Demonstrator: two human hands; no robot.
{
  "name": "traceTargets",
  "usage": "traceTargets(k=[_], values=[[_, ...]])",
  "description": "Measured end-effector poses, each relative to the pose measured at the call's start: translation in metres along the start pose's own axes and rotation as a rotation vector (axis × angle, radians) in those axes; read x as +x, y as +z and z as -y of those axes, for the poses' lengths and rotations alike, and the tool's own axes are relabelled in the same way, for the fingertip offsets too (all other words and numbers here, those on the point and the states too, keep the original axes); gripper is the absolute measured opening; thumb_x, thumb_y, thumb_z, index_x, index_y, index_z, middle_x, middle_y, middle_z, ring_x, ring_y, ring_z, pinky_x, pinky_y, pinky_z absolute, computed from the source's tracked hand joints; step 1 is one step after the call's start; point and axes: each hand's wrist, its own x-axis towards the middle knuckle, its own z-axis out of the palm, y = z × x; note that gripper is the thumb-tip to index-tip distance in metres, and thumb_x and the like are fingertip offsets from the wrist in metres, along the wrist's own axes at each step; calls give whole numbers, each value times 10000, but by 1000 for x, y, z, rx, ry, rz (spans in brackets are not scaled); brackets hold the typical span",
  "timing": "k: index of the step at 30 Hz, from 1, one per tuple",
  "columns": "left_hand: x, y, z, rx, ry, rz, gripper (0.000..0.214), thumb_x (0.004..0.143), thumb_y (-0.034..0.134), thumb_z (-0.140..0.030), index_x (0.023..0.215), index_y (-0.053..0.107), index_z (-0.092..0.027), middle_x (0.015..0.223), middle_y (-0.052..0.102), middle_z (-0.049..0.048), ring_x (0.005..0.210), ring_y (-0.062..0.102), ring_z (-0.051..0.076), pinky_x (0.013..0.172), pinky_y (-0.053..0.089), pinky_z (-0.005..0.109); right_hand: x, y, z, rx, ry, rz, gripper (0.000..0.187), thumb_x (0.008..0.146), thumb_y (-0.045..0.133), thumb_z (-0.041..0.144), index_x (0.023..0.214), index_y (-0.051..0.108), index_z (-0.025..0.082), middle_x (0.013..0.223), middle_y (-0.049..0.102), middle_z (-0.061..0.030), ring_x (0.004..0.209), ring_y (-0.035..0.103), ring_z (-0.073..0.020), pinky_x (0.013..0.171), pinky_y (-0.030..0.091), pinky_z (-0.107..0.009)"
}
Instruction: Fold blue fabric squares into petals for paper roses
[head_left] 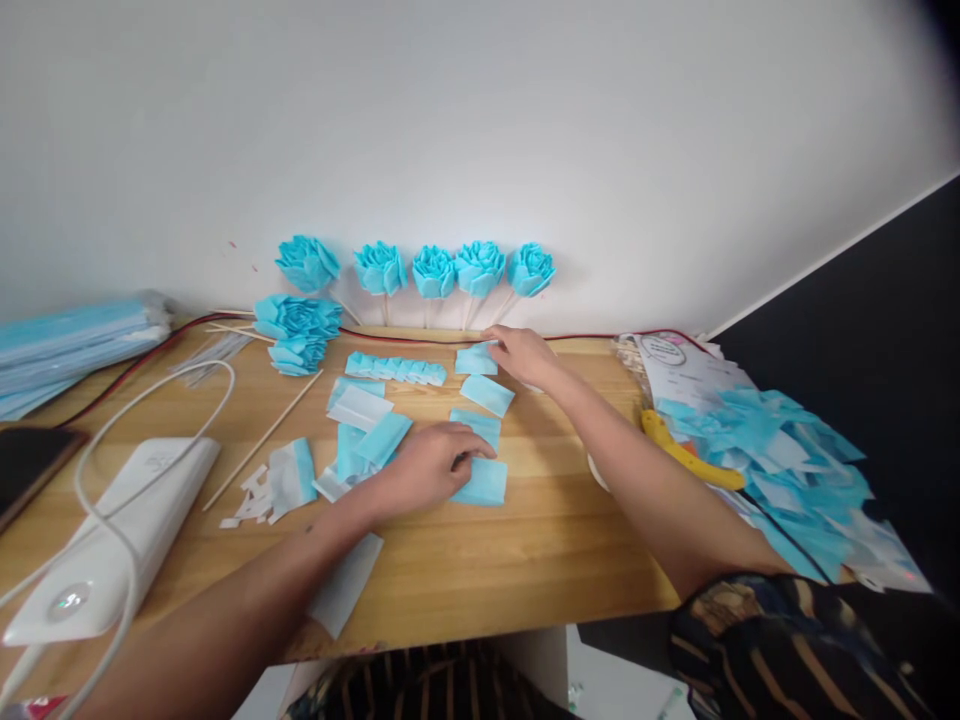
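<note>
My left hand (439, 468) is over the middle of the table, its fingers bent and a gap showing beside the thumb. It touches or hovers just above a flat light-blue fabric piece (486, 483). Farther back, my right hand (525, 357) has its fingers stretched out at the right edge of another blue piece (474, 360), with nothing visibly gripped. Between the hands lie a tilted blue piece (487, 394) and one more blue piece (480, 427). Left of them are a row of folded blue petals (395, 369) and a loose pile of blue and white pieces (360, 408).
Several blue fabric flowers (480, 268) on sticks lean on the wall; more flowers (296, 320) lie at left. A wooden stick (262, 440), white power strip (142, 520), phone (34, 470) and mask stack (82, 340) are left. A yellow-handled glue gun (686, 450) and fabric heap (787, 470) are right.
</note>
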Motion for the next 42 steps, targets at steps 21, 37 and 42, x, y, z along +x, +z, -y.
traceTargets(k=[21, 37, 42], values=[[-1, 2, 2, -12, -16, -5, 422, 756, 459, -17, 1023, 732, -197, 1047, 753, 39, 938, 679, 186, 866, 501, 300, -53, -3, 11, -177, -215, 105, 157, 856, 604, 161, 991, 674, 199, 992, 744, -51, 913, 659, -207, 741, 401, -269], [0, 1, 3, -26, 2, -8, 406, 770, 461, -12, 1031, 734, -162, 1040, 743, 68, 911, 681, 189, 853, 509, 291, 0, 8, 7, -337, -106, -21, 313, 919, 478, 133, 1162, 663, 200, 1139, 720, -106, 1064, 619, -261, 916, 392, -357], [0, 1, 2, -13, -10, -2, 420, 761, 456, -3, 1026, 734, -175, 1047, 747, 50, 924, 681, 180, 862, 503, 279, -9, -6, 6, -288, -144, -112, 390, 932, 428, 130, 1275, 608, 177, 1260, 667, -110, 1111, 610, -258, 930, 393, -357]])
